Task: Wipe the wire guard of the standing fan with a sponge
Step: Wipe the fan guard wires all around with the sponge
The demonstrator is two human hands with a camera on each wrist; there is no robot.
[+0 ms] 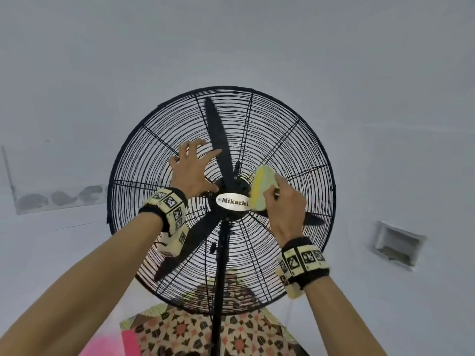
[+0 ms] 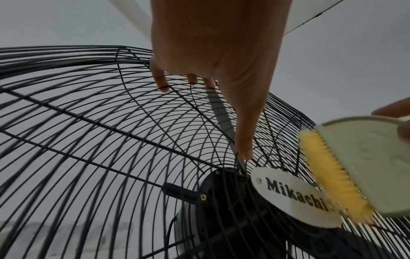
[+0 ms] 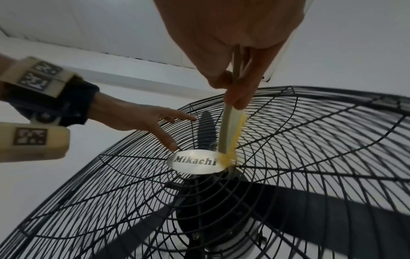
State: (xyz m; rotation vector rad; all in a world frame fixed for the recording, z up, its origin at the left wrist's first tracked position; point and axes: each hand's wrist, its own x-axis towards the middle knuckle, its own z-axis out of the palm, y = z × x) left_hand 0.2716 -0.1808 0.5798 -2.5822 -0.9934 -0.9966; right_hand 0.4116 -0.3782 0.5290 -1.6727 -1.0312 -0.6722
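it looks like a plain room in a home. bare white walls (image 1: pixel 359 73) run all round, with a white recessed vent box (image 1: pixel 397 244) set low in one. a big black standing fan (image 1: pixel 282 140) rises over a cloth with a star tile pattern (image 1: pixel 244 337), and something pink (image 1: pixel 102 348) lies beside it. a clear panel (image 1: pixel 51 196) with dark shapes behind leans at the left wall.

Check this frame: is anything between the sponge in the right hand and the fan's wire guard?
Nothing visible. The right hand grips the sponge, whose yellow edge already sits at the wire guard beside the Mikachi badge. The left hand rests on the guard up and left of the hub, clear of the sponge.
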